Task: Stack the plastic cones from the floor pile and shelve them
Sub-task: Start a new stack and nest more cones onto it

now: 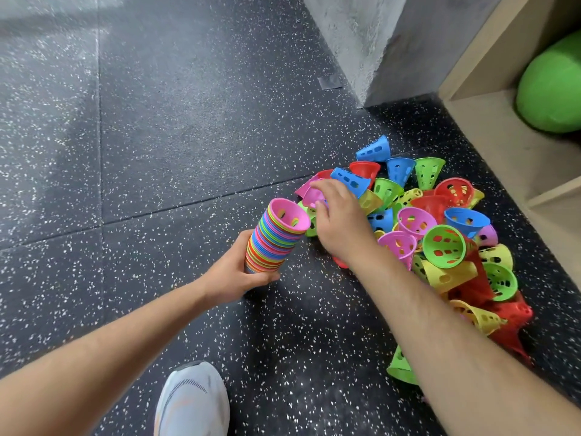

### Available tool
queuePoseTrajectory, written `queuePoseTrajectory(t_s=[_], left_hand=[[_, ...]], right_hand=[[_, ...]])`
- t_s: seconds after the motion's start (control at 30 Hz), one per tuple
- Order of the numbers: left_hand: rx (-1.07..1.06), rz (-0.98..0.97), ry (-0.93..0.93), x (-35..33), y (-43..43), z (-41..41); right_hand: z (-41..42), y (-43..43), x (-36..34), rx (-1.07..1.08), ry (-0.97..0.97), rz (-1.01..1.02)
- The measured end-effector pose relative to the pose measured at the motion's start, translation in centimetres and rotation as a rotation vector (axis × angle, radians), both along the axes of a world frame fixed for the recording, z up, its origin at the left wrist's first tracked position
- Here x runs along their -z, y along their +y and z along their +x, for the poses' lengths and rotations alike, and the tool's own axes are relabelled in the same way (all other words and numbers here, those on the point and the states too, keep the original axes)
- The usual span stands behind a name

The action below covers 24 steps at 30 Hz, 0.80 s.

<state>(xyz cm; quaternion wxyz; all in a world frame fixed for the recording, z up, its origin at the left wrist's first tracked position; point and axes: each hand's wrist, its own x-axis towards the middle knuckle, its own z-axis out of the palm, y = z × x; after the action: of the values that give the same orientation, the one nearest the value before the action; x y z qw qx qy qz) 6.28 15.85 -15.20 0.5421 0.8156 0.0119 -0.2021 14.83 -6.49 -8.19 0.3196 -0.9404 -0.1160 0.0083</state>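
Observation:
My left hand (pixel 239 272) grips the lower end of a tall stack of nested plastic cones (pixel 273 242), tilted to the right, with a pink cone on top. My right hand (pixel 338 215) reaches over the left edge of the floor pile of loose cones (pixel 440 243) and its fingers curl round a pink cone (pixel 309 195) there. The pile holds several pink, blue, green, yellow and red perforated cones, lying at all angles on the dark speckled floor.
A light wooden shelf unit (pixel 503 146) stands at the right, with a green ball (pixel 553 89) in its lower compartment. A grey concrete pillar (pixel 371 42) rises behind the pile. My white shoe (pixel 191 401) sits at the bottom centre.

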Motion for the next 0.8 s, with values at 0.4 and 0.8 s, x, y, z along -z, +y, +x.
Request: queuePoseTrajectory(t_s=[0.4,0.8], left_hand=[[-0.079,-0.063,0.03,0.6,0.9,-0.3],[-0.026,-0.002,0.009,0.0,0.5,-0.2]], right_hand=[[5.4,0.5,1.4,-0.078,0.184,-0.405],[0.9,-2.0,0.7,0.1,-0.114,0.128]])
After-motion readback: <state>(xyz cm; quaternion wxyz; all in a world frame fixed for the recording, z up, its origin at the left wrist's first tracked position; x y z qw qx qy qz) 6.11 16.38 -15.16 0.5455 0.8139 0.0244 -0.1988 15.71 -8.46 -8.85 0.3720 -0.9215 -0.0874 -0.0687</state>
